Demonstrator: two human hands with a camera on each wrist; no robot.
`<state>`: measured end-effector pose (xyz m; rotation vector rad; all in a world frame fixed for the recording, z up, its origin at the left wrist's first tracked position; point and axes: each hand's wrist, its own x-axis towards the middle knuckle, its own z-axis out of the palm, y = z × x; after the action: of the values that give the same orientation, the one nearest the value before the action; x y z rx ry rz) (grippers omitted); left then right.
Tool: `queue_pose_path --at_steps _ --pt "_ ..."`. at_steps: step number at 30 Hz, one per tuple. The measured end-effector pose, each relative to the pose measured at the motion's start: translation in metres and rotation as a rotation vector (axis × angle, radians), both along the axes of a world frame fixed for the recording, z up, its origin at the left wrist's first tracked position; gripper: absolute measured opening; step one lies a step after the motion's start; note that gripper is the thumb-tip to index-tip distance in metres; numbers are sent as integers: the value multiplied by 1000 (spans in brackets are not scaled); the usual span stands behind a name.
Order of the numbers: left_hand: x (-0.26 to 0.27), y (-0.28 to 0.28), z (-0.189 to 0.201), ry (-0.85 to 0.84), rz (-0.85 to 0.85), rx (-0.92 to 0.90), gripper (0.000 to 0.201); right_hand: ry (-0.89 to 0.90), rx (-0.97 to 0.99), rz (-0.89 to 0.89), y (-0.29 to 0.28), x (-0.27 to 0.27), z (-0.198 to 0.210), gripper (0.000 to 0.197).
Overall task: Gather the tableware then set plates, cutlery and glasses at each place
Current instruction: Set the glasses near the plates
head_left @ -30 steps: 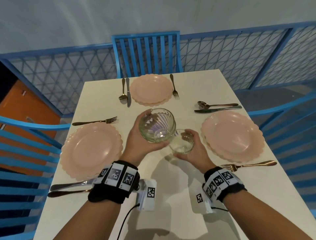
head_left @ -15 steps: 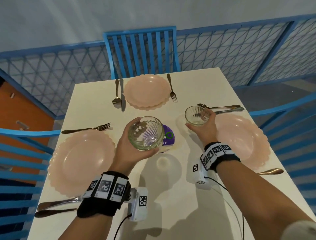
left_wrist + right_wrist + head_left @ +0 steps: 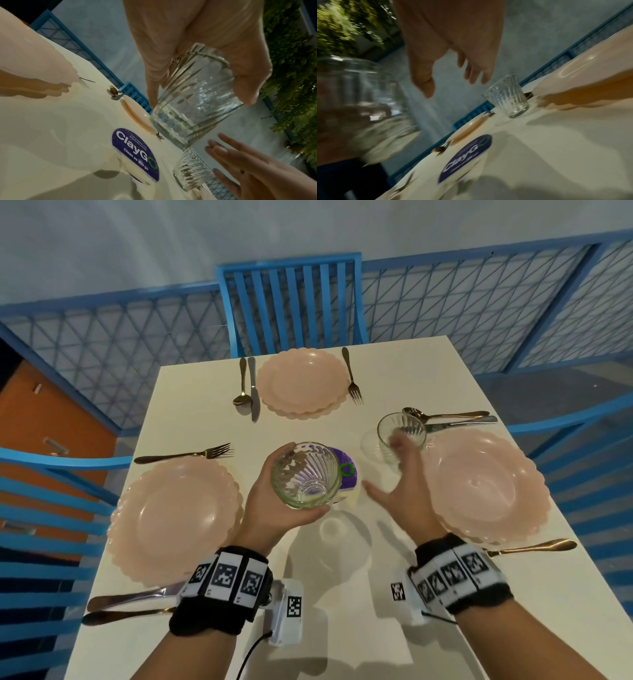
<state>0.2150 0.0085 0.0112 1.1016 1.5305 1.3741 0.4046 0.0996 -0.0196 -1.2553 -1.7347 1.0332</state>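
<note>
My left hand grips a ribbed clear glass above the table's middle, tilted toward me. A second glass stands on the white table just left of the right pink plate. My right hand hovers just behind that glass with fingers spread, holding nothing. Pink plates also lie at the left and far places, each with cutlery beside it.
A purple round sticker is on the table centre under the held glass. Blue chairs stand at the far end, left and right. A blue mesh railing runs behind the table.
My right hand set the small glass down by the right plate, let go and drew back toward me. The left hand kept its glass near the centre.
</note>
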Motion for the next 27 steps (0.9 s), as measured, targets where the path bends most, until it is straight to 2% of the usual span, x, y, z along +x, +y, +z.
queue_pose_path --at_steps 3,5,9,12,16,18,22,24,27 --pt "5 -5 2 -5 1 -1 92 -9 -131 348 -34 -13 5 95" --pt "7 -9 4 -4 -4 1 91 23 -154 427 -45 -25 9 95" --pt "11 -16 10 5 -22 3 94 188 -198 357 -56 -48 24 76" --pt "5 -20 14 31 -54 -13 98 272 -214 329 -57 -54 23 77" --pt "-6 -23 21 69 -96 -23 100 222 -221 317 -55 -57 16 83" --pt "-9 -23 24 71 -91 -15 100 144 -220 331 -53 -63 16 75" --pt "-18 -18 23 115 -93 -35 100 124 -223 330 -50 -70 12 68" --pt "-25 -12 24 131 -106 -48 100 143 -259 313 -49 -71 14 72" --pt "-34 3 30 106 -110 -39 96 138 -213 229 -44 -75 12 77"
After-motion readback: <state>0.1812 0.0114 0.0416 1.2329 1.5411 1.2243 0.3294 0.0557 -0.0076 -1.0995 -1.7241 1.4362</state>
